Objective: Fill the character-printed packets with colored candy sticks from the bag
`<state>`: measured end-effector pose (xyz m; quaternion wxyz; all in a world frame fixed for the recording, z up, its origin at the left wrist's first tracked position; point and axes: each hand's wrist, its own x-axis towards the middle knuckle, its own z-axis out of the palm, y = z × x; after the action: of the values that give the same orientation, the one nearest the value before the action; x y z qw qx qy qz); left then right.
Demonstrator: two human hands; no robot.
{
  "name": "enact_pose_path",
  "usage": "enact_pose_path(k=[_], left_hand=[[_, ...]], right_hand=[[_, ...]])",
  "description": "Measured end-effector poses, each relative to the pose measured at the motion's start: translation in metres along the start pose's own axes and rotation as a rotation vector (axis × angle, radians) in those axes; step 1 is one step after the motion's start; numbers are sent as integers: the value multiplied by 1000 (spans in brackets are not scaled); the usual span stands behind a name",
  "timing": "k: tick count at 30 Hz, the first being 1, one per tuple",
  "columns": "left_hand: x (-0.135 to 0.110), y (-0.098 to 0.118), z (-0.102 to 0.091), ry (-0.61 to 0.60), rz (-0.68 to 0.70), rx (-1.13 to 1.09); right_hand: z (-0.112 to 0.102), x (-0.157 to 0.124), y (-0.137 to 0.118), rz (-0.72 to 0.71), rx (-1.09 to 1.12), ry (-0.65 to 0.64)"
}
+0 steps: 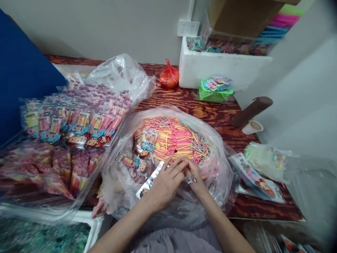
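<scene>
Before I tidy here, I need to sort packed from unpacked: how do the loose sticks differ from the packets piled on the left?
The loose sticks lie unwrapped in an open clear bag; the piled packets are wrapped, with cartoon figures printed on them. The loose sticks are mid-picture; the piled packets are at the left. Both show pink and yellow.

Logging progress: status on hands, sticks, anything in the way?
Left hand and right hand close together, grip unclear. Colored sticks loose in clear bag. Possible obstruction: filled packets on the sticks' left side.
</scene>
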<state>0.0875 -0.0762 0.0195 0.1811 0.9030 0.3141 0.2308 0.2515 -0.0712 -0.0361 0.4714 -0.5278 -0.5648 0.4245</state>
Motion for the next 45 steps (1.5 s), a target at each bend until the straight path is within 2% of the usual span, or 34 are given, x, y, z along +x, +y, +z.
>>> enact_pose_path(k=[3, 5, 7, 11, 13, 15, 18, 22, 25, 29, 31, 33, 36, 39, 41, 45], left_hand=[[3, -4, 5, -8, 6, -4], [0, -6, 0, 60, -89, -139], [-7, -9, -9, 201, -281, -336], [-24, -21, -20, 522, -770, -737], [-31, -27, -19, 623, -917, -922], [-33, -31, -17, 690, -975, -1082], [-29, -32, -14, 767, -1002, -1222], [-22, -29, -14, 849, -1010, -1189], [-21, -27, -13, 803, -971, -1058], [-23, -24, -9, 614, -906, -918], [-25, -23, -5, 560, -886, -901], [-28, -25, -2, 580, -907, -923], [-33, -27, -1, 700, -1008, -946], [-35, -28, -5, 764, -1052, -872], [-35, -27, -7, 747, -1025, -819], [-35, -28, -7, 639, -941, -807]], right_hand=[[0, 0, 2, -3, -14, 0], [-1, 0, 2, -15, 2, -21], [-2, 0, 0, -19, 3, -29], [-2, 1, -4, -5, -37, -16], [-2, 1, -4, -12, -43, -14], [-2, 1, -3, -20, -48, -16], [-1, 1, -3, -26, -45, -18], [-1, 0, -4, -25, -43, -19], [-1, 0, -2, -23, -47, -25], [-1, 0, -1, -26, -45, -28], [-2, 0, -2, -25, -47, -30], [-3, 0, -5, -23, -52, -29], [-3, 1, -7, -27, -61, -31], [-3, 1, -8, -35, -65, -34], [-3, 1, -7, -33, -59, -35], [-3, 1, -4, -17, -23, -45]])
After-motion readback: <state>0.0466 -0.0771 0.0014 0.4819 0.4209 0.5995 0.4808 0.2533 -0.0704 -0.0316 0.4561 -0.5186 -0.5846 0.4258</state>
